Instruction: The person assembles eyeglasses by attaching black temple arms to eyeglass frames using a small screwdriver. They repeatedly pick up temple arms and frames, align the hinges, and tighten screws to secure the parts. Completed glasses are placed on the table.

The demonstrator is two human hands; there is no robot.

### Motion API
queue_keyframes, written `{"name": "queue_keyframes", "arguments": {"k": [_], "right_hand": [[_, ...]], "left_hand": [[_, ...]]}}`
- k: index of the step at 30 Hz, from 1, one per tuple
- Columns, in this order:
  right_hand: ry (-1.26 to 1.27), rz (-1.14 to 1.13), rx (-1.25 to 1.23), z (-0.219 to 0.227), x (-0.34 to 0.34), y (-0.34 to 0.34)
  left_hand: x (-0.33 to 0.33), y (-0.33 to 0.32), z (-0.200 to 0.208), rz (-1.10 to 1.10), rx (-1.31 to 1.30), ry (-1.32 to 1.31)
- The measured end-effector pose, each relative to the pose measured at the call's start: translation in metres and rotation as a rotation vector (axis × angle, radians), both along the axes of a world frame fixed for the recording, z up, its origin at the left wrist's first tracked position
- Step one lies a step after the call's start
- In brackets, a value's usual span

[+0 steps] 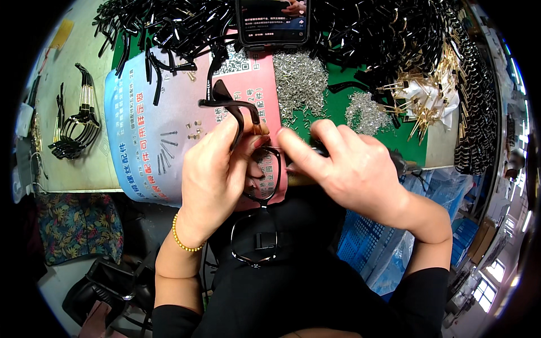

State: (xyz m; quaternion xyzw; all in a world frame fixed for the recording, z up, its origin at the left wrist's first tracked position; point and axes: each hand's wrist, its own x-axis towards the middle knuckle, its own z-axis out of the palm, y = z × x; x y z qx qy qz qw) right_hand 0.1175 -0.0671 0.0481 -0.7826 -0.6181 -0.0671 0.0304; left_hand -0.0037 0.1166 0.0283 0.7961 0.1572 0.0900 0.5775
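My left hand [211, 166] is closed on an eyeglass frame [277, 179], pinching it near one hinge between thumb and fingers. Its two rims hang down in front of my black top, one above the other. Dark temple arms [234, 105] stick up past my left fingertips, with a gold-coloured part beside the thumb. My right hand [358, 172] is curled just to the right, its index fingertip close to the hinge end. A small dark object [319, 148] shows between its fingers, mostly hidden, so its kind is unclear.
Loose silver screws [301, 84] lie heaped on the green mat [403, 143], beside a smaller heap [366, 112]. Black temple arms [372, 39] pile up behind, around a phone [273, 22]. Gold-tipped pieces [431, 90] lie right; assembled frames [81, 121] left. A printed sheet [146, 118] covers the table.
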Motion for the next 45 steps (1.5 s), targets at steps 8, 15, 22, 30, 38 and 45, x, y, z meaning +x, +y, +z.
{"name": "queue_keyframes", "arguments": {"k": [8, 15, 22, 30, 38, 45], "right_hand": [[0.069, 0.014, -0.014, 0.000, 0.002, 0.008], [0.281, -0.217, -0.086, 0.029, 0.004, -0.017], [0.319, -0.228, -0.181, 0.024, -0.010, -0.040], [0.328, -0.247, -0.182, 0.025, -0.009, -0.040], [0.303, -0.282, -0.166, 0.020, -0.013, -0.037], [0.325, -0.334, -0.191, 0.023, -0.015, -0.034]], "left_hand": [[0.001, 0.002, -0.006, 0.014, -0.003, -0.016], [0.047, 0.030, -0.006, 0.175, -0.035, -0.166], [0.018, 0.034, 0.002, 0.473, -0.302, -0.352], [-0.043, 0.021, -0.014, 0.459, -0.247, -0.354], [-0.056, 0.024, -0.017, 0.260, 0.655, -0.084], [-0.089, 0.005, -0.019, -0.126, 0.755, -0.515]]}}
